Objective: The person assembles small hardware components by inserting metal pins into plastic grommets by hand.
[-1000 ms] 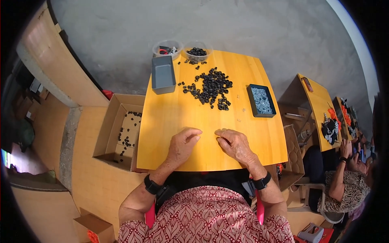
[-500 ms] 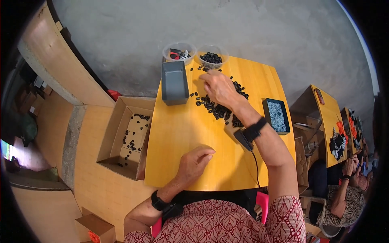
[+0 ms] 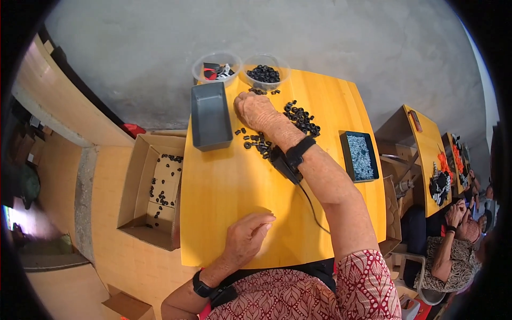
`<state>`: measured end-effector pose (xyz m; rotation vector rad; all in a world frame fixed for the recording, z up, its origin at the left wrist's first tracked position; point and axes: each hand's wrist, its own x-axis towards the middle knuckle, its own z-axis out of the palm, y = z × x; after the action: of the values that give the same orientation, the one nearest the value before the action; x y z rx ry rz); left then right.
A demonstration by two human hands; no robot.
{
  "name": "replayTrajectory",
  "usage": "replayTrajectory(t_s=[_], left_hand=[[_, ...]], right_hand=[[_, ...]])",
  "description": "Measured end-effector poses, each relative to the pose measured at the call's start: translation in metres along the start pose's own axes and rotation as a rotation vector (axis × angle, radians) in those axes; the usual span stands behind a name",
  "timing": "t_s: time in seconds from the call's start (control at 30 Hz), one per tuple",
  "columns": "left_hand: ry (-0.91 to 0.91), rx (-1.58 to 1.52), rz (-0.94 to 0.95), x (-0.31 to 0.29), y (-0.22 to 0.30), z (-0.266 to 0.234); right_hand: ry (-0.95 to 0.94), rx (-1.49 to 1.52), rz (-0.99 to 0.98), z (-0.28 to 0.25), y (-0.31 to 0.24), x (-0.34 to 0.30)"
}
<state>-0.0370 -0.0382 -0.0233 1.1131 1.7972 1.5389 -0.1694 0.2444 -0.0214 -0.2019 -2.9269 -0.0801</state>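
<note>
My right hand reaches over the table beside a dark grey rectangular bin, its fingers curled down and closed. What they hold, if anything, is hidden. Small black ring-shaped parts lie in a loose pile beside and beneath my right forearm, with a few strays near the bin. Closer to me, my left hand hovers over or rests on the near part of the table, thumb pressed to its bent fingers; anything inside cannot be seen.
At the back stand two clear round tubs, one with black parts, the other with red, black and white pieces. A black tray of small pale bits sits at right. Left is a cardboard box; people work at far-right tables.
My right hand has moved left toward the grey bin, its fingers more curled. My left hand stays almost in place. The whole view has shifted a little.
</note>
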Motion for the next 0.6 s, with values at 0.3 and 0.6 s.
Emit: replayTrajectory(t_s=[0.3, 0.6], left_hand=[[0.046, 0.075, 0.003, 0.000, 0.002, 0.004], [0.051, 0.100, 0.009, -0.001, 0.003, 0.007]], right_hand=[[-0.254, -0.038, -0.002, -0.057, -0.012, -0.069], [-0.127, -0.057, -0.069, -0.071, 0.012, -0.121]])
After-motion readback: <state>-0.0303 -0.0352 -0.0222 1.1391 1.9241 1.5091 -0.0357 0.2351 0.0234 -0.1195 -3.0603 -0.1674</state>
